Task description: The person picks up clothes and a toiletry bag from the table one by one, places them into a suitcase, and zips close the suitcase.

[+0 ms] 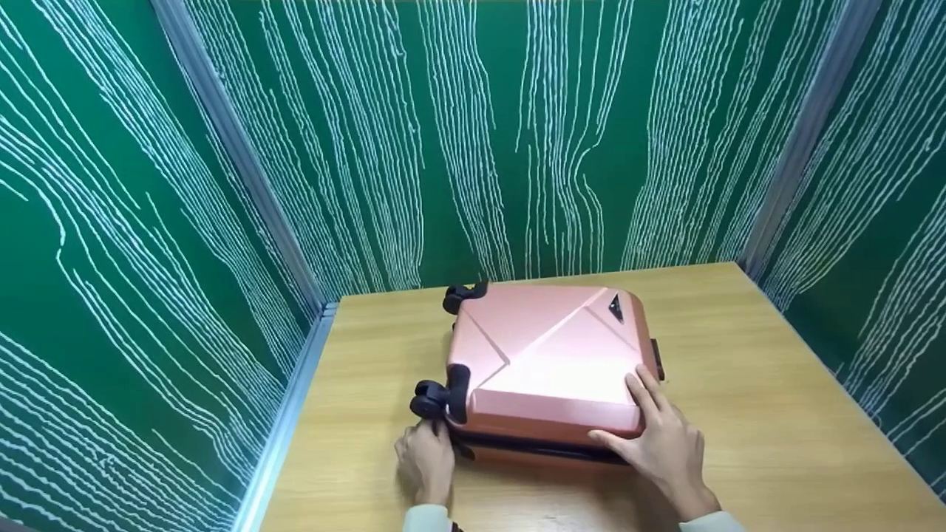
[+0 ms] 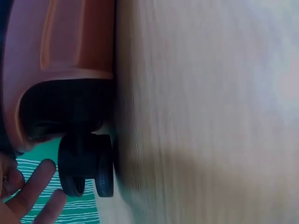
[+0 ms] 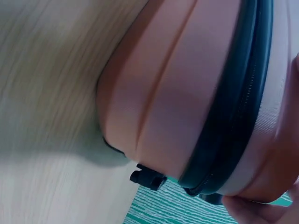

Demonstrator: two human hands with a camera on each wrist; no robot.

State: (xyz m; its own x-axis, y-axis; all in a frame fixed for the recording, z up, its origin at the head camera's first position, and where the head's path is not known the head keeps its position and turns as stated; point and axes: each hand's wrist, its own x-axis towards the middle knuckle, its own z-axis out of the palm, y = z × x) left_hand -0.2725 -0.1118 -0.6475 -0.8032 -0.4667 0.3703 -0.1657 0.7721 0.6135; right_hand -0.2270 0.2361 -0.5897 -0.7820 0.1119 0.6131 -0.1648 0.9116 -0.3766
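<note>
A pink hard-shell suitcase [image 1: 554, 347] lies flat on the wooden table, its black wheels [image 1: 430, 399] pointing left. At the near left corner, below a wheel, my left hand [image 1: 426, 458] has its fingers bent at the dark zipper seam. The left wrist view has the thumb and forefinger pinching a small glinting zipper pull [image 2: 5, 179], mostly hidden, while the other fingers spread beside a wheel [image 2: 86, 163]. My right hand [image 1: 669, 447] grips the near right corner, thumb along the front side and fingers over the top shell. The black zipper band [image 3: 233, 107] runs round the side.
The wooden table [image 1: 768, 414] extends around the suitcase. Green panels [image 1: 502, 148] with wavy white lines stand behind and on both sides, joined by grey metal posts [image 1: 244, 140]. A black handle [image 1: 657, 360] sticks out at the suitcase's right end.
</note>
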